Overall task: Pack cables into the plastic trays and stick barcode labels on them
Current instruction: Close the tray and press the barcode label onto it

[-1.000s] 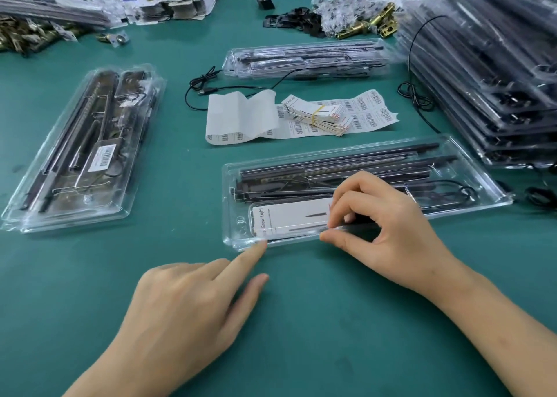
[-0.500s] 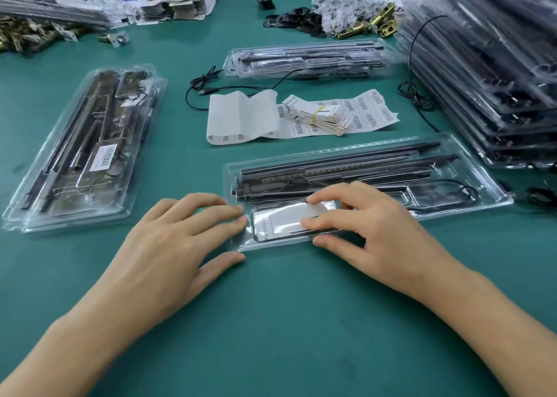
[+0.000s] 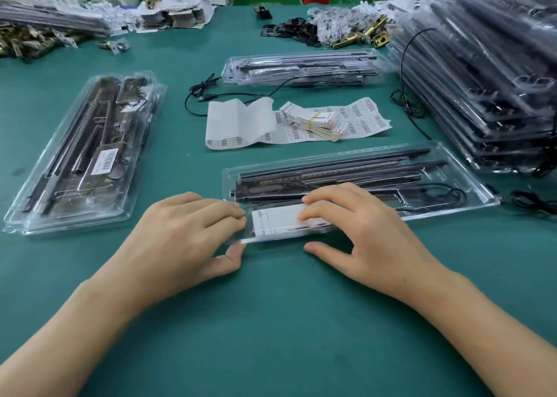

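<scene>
A clear plastic tray (image 3: 470,179) lies in front of me, holding long black rods and a coiled black cable (image 3: 449,193). In its near left compartment lies a white card (image 3: 277,220). My left hand (image 3: 187,237) rests with straight fingers on the tray's left end, its thumb at the near corner. The straight fingers of my right hand (image 3: 355,227) press flat on the white card, with the thumb on the mat at the tray's near edge. Beyond the tray lie a barcode label sheet (image 3: 364,116) and a banded bundle of labels (image 3: 313,120).
At the left lies a closed tray (image 3: 45,203) bearing a barcode label (image 3: 105,161). Another packed tray (image 3: 301,68) is at the back, with a loose cable (image 3: 205,95) beside it. A tall stack of trays (image 3: 482,80) fills the right. Metal and black parts line the far edge.
My left hand has moved from the mat onto the tray's left end. My right hand has gone from pinching at the card's edge to lying flat on the card.
</scene>
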`<action>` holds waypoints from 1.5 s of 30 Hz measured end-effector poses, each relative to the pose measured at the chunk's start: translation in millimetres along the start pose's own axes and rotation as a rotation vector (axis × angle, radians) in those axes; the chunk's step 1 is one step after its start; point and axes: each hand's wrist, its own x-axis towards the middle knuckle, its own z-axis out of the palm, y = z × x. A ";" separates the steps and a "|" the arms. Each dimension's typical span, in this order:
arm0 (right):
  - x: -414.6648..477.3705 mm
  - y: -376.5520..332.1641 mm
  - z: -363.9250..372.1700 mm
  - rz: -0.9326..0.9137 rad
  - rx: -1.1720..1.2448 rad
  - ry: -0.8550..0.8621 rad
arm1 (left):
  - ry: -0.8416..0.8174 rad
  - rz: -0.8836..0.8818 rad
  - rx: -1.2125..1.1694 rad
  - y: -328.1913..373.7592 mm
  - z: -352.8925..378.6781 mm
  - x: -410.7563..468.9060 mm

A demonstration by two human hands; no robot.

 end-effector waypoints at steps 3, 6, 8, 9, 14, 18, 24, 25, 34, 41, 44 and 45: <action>3.8 -3.7 0.0 -0.013 -0.133 0.146 | 0.110 -0.003 -0.023 -2.0 0.0 3.3; 14.2 -10.3 -12.8 -0.023 -0.226 0.273 | 0.206 -0.070 -0.096 -1.5 -4.1 8.2; 26.1 -18.8 -33.1 -0.052 -0.202 0.220 | 0.236 -0.198 -0.228 -1.4 -10.2 10.9; 33.1 -23.6 -46.2 -0.040 -0.179 0.154 | 0.246 -0.268 -0.308 -1.8 -14.1 12.3; 73.5 -39.8 -109.5 0.088 -0.034 -0.186 | 0.218 -0.530 -0.865 -13.7 -38.5 27.1; 100.9 -23.7 -121.1 0.185 0.131 -0.576 | 0.000 -0.686 -1.152 -19.1 -35.7 38.7; 107.2 13.9 -77.7 0.311 0.360 -0.731 | -0.132 -0.846 -1.293 -14.8 -13.8 27.3; 107.5 16.7 -72.6 0.337 0.399 -0.728 | -0.152 -0.860 -1.305 -16.2 -12.1 25.4; 121.8 -5.5 -30.5 0.357 0.256 -0.506 | -0.240 -1.005 -1.320 -23.9 -3.3 19.9; 136.5 -32.8 -1.4 0.311 0.299 -0.449 | -0.227 -0.966 -1.366 -25.2 -3.9 13.0; 136.2 -30.1 -2.6 0.338 0.362 -0.434 | -0.273 -0.975 -1.444 -31.1 -6.7 8.7; 136.2 -29.8 -2.1 0.343 0.363 -0.427 | -0.282 -0.989 -1.458 -33.1 -7.0 7.4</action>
